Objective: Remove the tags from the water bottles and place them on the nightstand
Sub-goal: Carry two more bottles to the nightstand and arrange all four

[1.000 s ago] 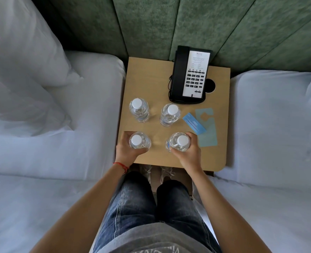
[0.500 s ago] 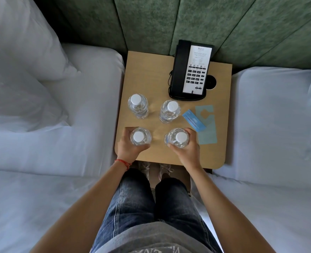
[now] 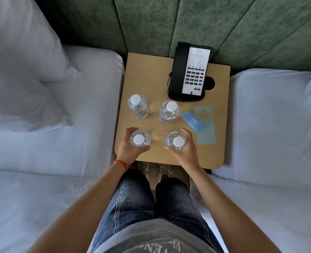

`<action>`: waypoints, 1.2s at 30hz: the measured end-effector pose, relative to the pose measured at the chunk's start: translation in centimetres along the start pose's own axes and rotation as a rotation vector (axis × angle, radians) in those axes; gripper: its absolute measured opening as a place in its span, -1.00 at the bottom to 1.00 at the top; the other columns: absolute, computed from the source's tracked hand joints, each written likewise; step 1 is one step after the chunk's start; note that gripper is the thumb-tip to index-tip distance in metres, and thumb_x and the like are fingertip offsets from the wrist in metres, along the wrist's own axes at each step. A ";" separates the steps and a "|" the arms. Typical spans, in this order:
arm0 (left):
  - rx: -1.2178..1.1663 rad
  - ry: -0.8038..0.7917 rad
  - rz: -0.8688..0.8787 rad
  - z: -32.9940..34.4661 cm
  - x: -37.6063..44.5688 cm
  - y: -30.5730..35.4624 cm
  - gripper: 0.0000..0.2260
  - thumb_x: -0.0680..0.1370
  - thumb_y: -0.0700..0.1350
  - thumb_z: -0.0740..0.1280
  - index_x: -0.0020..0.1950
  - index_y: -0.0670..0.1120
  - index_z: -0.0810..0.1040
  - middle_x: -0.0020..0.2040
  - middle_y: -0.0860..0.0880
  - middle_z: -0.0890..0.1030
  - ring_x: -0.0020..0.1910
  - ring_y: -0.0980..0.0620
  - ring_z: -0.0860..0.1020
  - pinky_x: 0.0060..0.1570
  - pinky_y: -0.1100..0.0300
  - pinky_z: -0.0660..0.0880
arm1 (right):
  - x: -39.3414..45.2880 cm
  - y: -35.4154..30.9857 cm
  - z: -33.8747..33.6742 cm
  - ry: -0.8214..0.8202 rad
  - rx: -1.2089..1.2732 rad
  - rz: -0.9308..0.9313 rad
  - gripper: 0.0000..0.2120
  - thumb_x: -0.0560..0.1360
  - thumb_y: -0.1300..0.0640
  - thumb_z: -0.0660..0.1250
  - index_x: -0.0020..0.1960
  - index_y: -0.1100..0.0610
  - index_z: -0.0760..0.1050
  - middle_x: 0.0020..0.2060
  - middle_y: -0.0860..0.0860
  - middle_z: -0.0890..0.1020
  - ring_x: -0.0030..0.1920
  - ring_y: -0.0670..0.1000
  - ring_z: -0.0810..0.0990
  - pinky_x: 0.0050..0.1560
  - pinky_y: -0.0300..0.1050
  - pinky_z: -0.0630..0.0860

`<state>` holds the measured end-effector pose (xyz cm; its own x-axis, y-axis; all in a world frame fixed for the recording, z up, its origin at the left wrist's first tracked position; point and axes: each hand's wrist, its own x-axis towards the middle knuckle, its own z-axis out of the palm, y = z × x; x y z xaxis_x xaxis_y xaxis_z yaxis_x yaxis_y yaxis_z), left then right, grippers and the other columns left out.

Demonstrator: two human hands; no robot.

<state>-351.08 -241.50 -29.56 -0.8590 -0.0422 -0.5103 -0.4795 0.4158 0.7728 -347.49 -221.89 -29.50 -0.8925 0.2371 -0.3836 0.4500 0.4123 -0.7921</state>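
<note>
Head view. We find four bottles upright on the nightstand (image 3: pixel 142 73), in two rows. The rear-left bottle (image 3: pixel 137 106) and rear-right bottle (image 3: pixel 169 111) stand free toward the middle of the top, in front of the phone (image 3: pixel 189 73). The left hand (image 3: pixel 129 145) is wrapped around the front-left bottle (image 3: pixel 140 138), near the front-left corner. The right hand (image 3: pixel 184 147) is wrapped around the front-right bottle (image 3: pixel 174 140), near the front edge. Both bottles appear to rest on the top.

Two tags lie flat toward the right edge: the dark tag (image 3: pixel 193 121) partly over the pale tag (image 3: pixel 205 125). We see no tag on any bottle neck, though the necks are largely hidden under the caps.

We judge the step in hand to be seating the front pair. To do it well we would press each base flat, keep the front bottles off the front edge and apart from the rear row, then open both hands straight outward so neither bottle tips.
</note>
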 end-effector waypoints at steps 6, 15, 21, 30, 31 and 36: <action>-0.007 -0.035 0.020 -0.6 -0.6 1.0 -0.30 0.15 0.07 0.51 0.24 0.06 0.38 0.01 0.21 0.48 -0.01 0.15 0.46 -0.12 0.45 0.32 | -0.4 -1.5 -0.8 -0.043 0.042 0.004 -0.26 0.29 -0.07 0.50 0.37 0.01 0.25 0.32 -0.05 0.41 0.24 -0.18 0.36 0.18 -0.39 0.23; -0.021 0.214 0.163 -2.8 1.1 4.9 -0.62 0.40 -0.09 0.45 0.18 -0.11 0.47 0.16 -0.05 0.55 0.10 -0.05 0.50 0.05 0.15 0.41 | 2.2 -5.7 -2.6 0.061 0.177 -0.073 -0.40 0.40 -0.02 0.42 0.38 0.04 0.30 0.33 -0.10 0.40 0.36 -0.12 0.33 0.38 -0.14 0.25; -0.005 0.205 0.194 -3.5 4.6 7.1 -0.54 0.41 -0.12 0.44 0.28 -0.10 0.43 0.25 -0.07 0.51 0.15 0.10 0.44 0.11 0.14 0.42 | 4.9 -7.1 -2.3 0.074 0.119 -0.118 -0.45 0.42 0.06 0.42 0.35 0.10 0.35 0.30 -0.05 0.45 0.27 -0.19 0.36 0.29 -0.31 0.26; 0.076 0.114 0.162 -2.7 7.6 6.7 -0.61 0.39 -0.21 0.44 0.20 -0.08 0.52 0.19 -0.08 0.58 0.17 -0.04 0.50 0.01 0.26 0.36 | 6.8 -5.5 -0.8 0.044 0.086 -0.079 -0.55 0.41 0.16 0.43 0.27 0.13 0.44 0.23 0.00 0.53 0.20 -0.13 0.44 0.13 -0.54 0.27; 0.078 0.114 0.164 -2.7 7.8 6.7 -0.60 0.39 -0.21 0.45 0.21 -0.09 0.52 0.20 -0.08 0.57 0.17 -0.04 0.50 0.02 0.27 0.37 | 7.0 -5.4 -0.8 0.048 0.089 -0.075 -0.56 0.41 0.17 0.43 0.27 0.13 0.45 0.23 -0.01 0.54 0.20 -0.13 0.45 0.13 -0.56 0.27; 0.029 0.095 0.175 -2.6 8.4 6.8 -0.60 0.37 -0.24 0.47 0.18 -0.11 0.54 0.20 -0.10 0.57 0.18 -0.04 0.51 0.21 0.06 0.45 | 8.0 -5.3 -0.4 0.040 0.123 -0.069 -0.59 0.37 0.18 0.46 0.20 0.13 0.51 0.22 0.01 0.56 0.23 -0.09 0.48 0.23 -0.39 0.34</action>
<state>-362.02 -241.40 -27.67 -0.9424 -0.0523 -0.3305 -0.3177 0.4503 0.8344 -356.95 -221.82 -28.21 -0.9184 0.2474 -0.3089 0.3781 0.3182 -0.8694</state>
